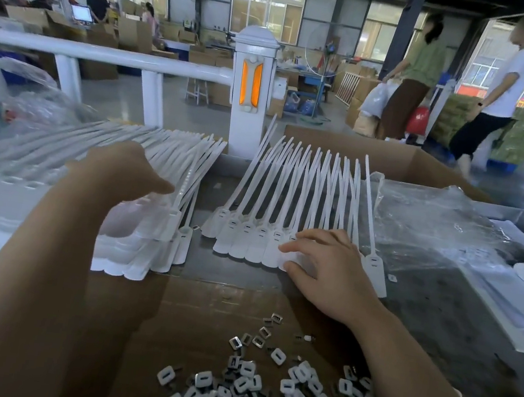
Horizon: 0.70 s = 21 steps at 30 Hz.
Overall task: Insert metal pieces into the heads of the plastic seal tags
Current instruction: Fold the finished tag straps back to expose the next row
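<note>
Head view: right hand (pixel 328 268) presses flat white plastic tags (pixel 248 240).

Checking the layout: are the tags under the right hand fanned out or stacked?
Fanned out: tags lie side by side, tails spreading.

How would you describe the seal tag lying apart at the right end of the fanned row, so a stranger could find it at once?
Start at the white post with orange reflectors and drop to the fanned row of seal tags on the table. Follow the row right, past the right hand resting on it. The lone seal tag lies just beyond, separated from the overlapping others.
</note>
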### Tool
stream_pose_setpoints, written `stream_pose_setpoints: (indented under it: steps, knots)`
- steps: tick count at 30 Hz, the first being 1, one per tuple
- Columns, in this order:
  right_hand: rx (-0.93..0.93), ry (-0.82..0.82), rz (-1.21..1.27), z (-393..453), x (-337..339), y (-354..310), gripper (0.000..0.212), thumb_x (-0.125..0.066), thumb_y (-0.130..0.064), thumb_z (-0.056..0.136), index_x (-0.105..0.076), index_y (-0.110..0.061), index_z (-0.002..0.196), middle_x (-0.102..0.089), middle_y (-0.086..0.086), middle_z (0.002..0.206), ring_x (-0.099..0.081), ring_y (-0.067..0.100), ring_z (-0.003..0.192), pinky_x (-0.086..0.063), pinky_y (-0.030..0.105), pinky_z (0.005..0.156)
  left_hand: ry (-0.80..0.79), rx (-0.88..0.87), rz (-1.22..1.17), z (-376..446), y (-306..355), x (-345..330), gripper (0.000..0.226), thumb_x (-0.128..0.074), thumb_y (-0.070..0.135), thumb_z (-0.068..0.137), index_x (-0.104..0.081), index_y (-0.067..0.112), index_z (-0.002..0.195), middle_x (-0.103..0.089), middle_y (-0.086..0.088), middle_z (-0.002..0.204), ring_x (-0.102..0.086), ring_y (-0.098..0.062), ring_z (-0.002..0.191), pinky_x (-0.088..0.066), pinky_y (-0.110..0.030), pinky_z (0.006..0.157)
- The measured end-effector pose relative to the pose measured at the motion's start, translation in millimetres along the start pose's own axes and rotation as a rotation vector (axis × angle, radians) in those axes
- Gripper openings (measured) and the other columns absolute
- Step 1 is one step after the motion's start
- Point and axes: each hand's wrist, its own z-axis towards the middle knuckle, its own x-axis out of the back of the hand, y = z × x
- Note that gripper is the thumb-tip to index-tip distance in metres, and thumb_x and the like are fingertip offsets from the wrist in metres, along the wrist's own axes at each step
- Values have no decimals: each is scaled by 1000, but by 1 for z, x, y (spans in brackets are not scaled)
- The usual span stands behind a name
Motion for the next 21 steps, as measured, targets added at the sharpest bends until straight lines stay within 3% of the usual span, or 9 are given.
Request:
stream_pose_setpoints:
  steps: [2, 7, 10, 13, 15, 18, 21]
  knots:
    - [2, 9, 11, 0, 0, 0, 26, -59, -43, 93, -67, -41, 118, -57, -20, 126, -36, 6, 120, -32, 31, 95, 43, -5, -8, -5, 1, 3, 35, -75, 35, 84, -74, 0, 84, -70, -13, 73, -65, -30, 72, -55, -41, 78]
    - [6, 24, 43, -1, 1, 1, 23, -61, -39, 93, -69, -39, 114, -61, -19, 120, -40, 7, 117, -36, 32, 94, 246, -19, 104, -13, 11, 4, 28, -58, 26, 88, -69, 0, 89, -63, -16, 83, -59, -34, 78, -43, -34, 67]
    - [3, 66, 70, 0, 0, 1, 22, -63, -34, 92, -71, -37, 113, -65, -19, 113, -43, 5, 111, -37, 28, 87, 377, -16, 15, -18, 19, 6, 38, -46, 29, 95, -64, -5, 96, -58, -24, 95, -55, -40, 89, -45, -41, 75]
    - [-56, 82, 166, 1, 1, -3, 20, -63, -31, 93, -72, -36, 110, -68, -20, 101, -49, 1, 102, -42, 26, 82, 636, -58, -173, -29, 37, 15, 44, -42, 37, 100, -64, 0, 110, -50, -27, 120, -49, -43, 108, -42, -48, 96]
    - [-96, 53, 283, 2, 4, -9, 17, -62, -30, 95, -71, -40, 104, -69, -22, 91, -56, 1, 93, -48, 23, 78, 754, -151, -270, -39, 55, 19, 45, -45, 44, 98, -68, 6, 106, -54, -24, 118, -51, -41, 107, -43, -47, 95]
    - [-165, -74, 587, 3, 15, -18, 13, -60, -45, 94, -72, -40, 95, -73, -16, 84, -66, 5, 81, -53, 19, 70, 746, -300, -260, -58, 87, 7, 52, -48, 60, 92, -71, 13, 91, -63, -17, 107, -56, -36, 101, -43, -46, 91]
    - [-240, -236, 951, 1, 25, -24, 46, -53, -72, 84, -75, -35, 99, -76, -4, 97, -68, 11, 87, -51, 24, 73, 681, -365, -125, -75, 113, -23, 59, -40, 71, 85, -68, 19, 83, -62, -6, 106, -54, -27, 106, -36, -44, 94]
